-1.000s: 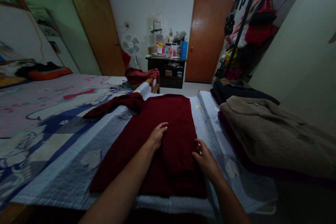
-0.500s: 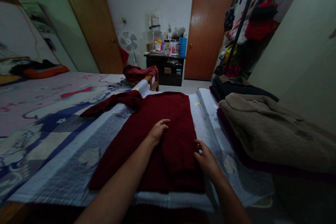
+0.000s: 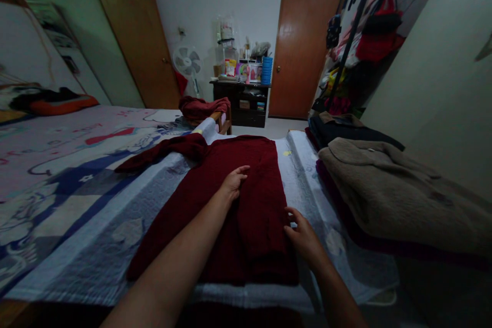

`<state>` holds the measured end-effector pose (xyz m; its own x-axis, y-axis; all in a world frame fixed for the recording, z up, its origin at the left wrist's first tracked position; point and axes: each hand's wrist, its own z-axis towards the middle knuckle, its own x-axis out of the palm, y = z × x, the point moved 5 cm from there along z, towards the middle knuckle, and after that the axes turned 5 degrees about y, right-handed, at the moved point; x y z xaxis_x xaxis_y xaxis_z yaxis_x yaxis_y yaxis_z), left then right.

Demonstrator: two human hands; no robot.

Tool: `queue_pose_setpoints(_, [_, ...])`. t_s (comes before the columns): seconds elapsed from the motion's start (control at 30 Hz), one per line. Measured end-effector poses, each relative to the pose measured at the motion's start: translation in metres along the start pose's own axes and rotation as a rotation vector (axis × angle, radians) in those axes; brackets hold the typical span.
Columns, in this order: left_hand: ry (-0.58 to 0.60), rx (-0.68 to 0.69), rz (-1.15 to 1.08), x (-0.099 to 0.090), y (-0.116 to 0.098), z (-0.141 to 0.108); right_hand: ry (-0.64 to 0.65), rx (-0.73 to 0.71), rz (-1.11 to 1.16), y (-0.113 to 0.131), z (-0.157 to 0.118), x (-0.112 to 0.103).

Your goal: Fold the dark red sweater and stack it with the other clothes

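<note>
A dark red sweater (image 3: 184,210) lies spread out on a pale blue patterned cloth (image 3: 92,246). Its right sleeve (image 3: 263,215) is folded in over the body, while the left sleeve (image 3: 165,152) stretches out to the left. Over the middle of the sweater, at the folded sleeve's inner edge, is my left hand (image 3: 235,183), fingers extended and apart from the thumb. At the sweater's right edge my right hand (image 3: 302,233) has its fingers loosely curved, with a gap between thumb and forefinger. Neither hand visibly grips the fabric.
To the right stands a pile of folded clothes with a grey-brown coat (image 3: 388,189) on top. A bed with a printed sheet (image 3: 57,138) fills the left side. A red-brown garment (image 3: 203,106) hangs over a wooden rail. Farther back are a fan (image 3: 188,61) and a dark cabinet (image 3: 251,118).
My left hand has moved slightly forward along the folded sleeve. My right hand stays by the sweater's right edge, and the sweater keeps its layout. The view has shifted slightly.
</note>
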<state>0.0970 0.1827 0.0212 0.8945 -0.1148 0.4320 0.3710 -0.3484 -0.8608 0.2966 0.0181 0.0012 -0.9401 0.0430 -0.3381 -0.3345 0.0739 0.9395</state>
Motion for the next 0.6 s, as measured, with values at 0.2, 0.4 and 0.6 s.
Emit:
queue_pose_setpoints(0.2, [-0.177,0.006,0.057,-0.019,0.011,0.013,0.018,-0.013,-0.052,0.002,0.000,0.000])
queue_pose_setpoints(0.4, [-0.137,-0.118,0.046,-0.017,0.008,0.036,0.051,-0.025,-0.050,0.005,-0.001,0.000])
queue_pose_setpoints(0.6, [-0.085,-0.157,0.121,-0.008,-0.003,0.049,0.055,-0.007,-0.026,0.001,0.000,0.001])
